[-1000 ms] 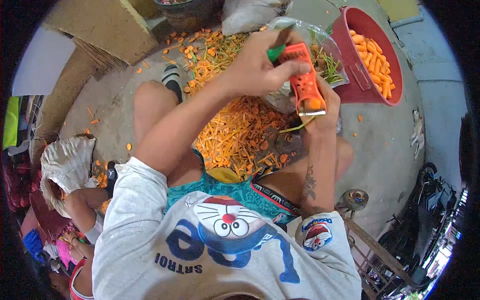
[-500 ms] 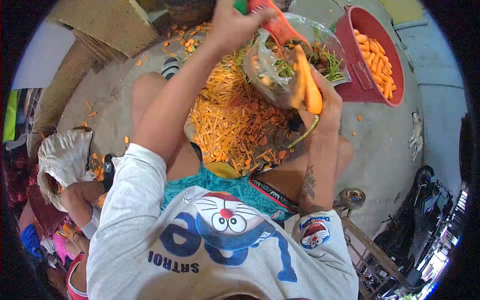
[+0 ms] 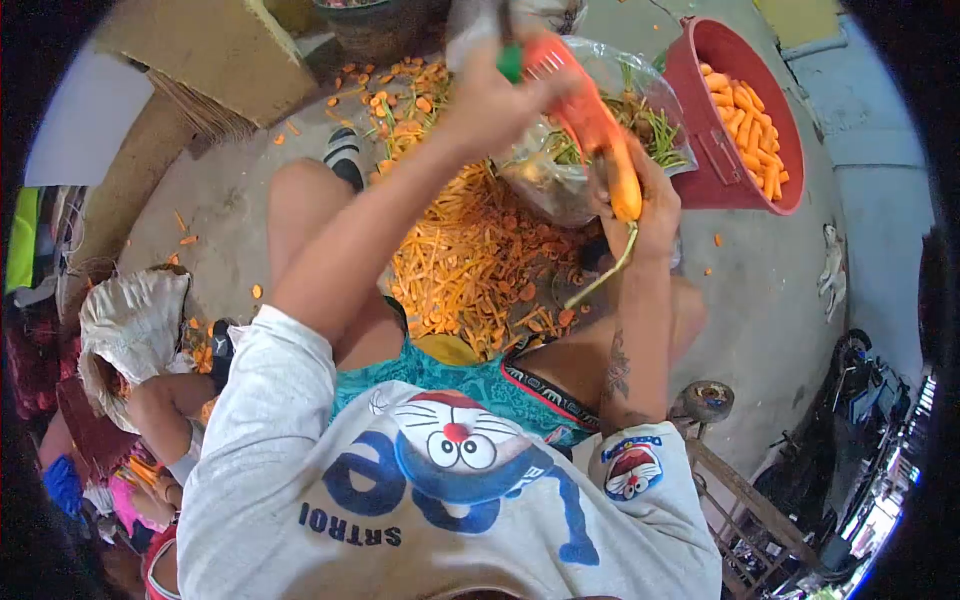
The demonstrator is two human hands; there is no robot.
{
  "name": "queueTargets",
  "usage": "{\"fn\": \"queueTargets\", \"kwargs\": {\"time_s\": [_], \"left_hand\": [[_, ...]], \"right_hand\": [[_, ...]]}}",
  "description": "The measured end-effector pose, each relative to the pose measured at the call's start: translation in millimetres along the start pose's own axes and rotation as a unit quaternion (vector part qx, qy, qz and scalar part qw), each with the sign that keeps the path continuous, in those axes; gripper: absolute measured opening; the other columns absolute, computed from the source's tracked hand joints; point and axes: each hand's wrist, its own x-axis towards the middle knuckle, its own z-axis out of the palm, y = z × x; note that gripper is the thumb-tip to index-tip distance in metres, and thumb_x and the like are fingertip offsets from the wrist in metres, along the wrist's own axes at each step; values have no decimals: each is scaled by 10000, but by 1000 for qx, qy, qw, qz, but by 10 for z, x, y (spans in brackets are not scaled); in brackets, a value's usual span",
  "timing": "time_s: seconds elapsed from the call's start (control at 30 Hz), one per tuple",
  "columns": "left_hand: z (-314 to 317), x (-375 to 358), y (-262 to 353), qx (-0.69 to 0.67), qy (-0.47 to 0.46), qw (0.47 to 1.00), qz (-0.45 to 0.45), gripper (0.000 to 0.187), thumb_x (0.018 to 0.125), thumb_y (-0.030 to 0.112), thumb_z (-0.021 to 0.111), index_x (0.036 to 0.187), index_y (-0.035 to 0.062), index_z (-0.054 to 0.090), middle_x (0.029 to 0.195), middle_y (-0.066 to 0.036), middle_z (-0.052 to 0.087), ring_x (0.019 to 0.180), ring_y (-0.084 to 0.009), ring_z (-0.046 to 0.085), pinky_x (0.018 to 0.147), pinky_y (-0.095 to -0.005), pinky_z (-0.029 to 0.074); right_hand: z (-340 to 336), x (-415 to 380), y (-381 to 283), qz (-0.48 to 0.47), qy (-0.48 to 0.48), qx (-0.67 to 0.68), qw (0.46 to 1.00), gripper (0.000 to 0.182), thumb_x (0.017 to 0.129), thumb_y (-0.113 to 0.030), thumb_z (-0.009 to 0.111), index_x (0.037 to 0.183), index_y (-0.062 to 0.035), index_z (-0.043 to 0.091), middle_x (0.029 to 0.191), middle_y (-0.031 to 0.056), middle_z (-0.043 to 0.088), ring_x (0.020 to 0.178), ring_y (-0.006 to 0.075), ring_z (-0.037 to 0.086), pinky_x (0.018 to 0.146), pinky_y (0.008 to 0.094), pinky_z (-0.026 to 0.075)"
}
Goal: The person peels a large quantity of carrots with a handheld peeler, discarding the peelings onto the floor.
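Observation:
My left hand [image 3: 500, 105], slightly blurred, grips a red peeler [image 3: 577, 105] with a green part at its end. The peeler lies against the upper part of an orange carrot [image 3: 625, 185]. My right hand [image 3: 648, 205] is wrapped round this carrot, whose thin green stem [image 3: 612, 272] hangs down to the left. Behind the hands sits a clear plastic bag [image 3: 668, 95] with green stems and scraps. Below them, a heap of orange peelings and slices [image 3: 450, 260] covers the floor between the legs.
A red tub [image 3: 720, 165] of peeled carrots stands at the upper right. At the lower left are a white sack [image 3: 135, 315] and parts of another person [image 3: 165, 405]. A dark container [image 3: 370, 30] is at the top, a motorcycle [image 3: 850, 430] at the right.
My left hand and the peeler have moved right and down along the carrot, towards my right hand. The carrot stays in my right hand, its stem swung slightly left.

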Motion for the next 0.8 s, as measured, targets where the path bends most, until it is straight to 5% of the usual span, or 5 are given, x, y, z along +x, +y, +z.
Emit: {"fn": "queueTargets", "kwargs": {"time_s": [0.07, 0.27, 0.47, 0.73, 0.8], "left_hand": [[90, -67, 68, 25, -47, 999, 11, 225, 887, 213, 806, 1009, 54, 702, 831, 4, 713, 735, -62, 636, 639, -255, 513], [-269, 296, -120, -16, 59, 997, -45, 197, 883, 203, 813, 934, 58, 689, 807, 12, 683, 709, -71, 624, 659, -261, 521], [25, 22, 87, -4, -107, 992, 61, 197, 895, 203, 802, 902, 61, 666, 777, 17, 662, 691, -64, 589, 643, -261, 496], [-20, 40, 90, 4, 9, 1000, 15, 202, 897, 214, 797, 934, 46, 690, 774, 15, 667, 722, -65, 630, 668, -265, 530], [76, -66, 184, -2, -129, 991, 36, 208, 889, 208, 799, 902, 39, 679, 790, 15, 680, 735, -72, 639, 683, -276, 537]], "right_hand": [[115, 33, 78, -75, 235, -40, 968, 407, 1036, -247, 484, 1286, 61, 578, 945, 95, 649, 726, 164, 598, 572, 264, 483], [72, -45, -41, 11, -35, 57, 998, 439, 1034, -253, 488, 1352, 43, 550, 1142, 141, 695, 738, 174, 621, 598, 282, 507], [159, -41, 49, -46, 206, 24, 977, 405, 1028, -246, 515, 1323, 25, 573, 1127, 134, 690, 765, 186, 632, 606, 279, 521], [31, -34, 69, -73, 32, 49, 996, 421, 1036, -257, 514, 1342, 26, 576, 1030, 121, 693, 761, 171, 631, 594, 268, 503], [235, 0, 12, -41, 226, -22, 973, 444, 1044, -274, 504, 1360, 34, 551, 1030, 121, 681, 724, 158, 598, 583, 252, 473]]}}
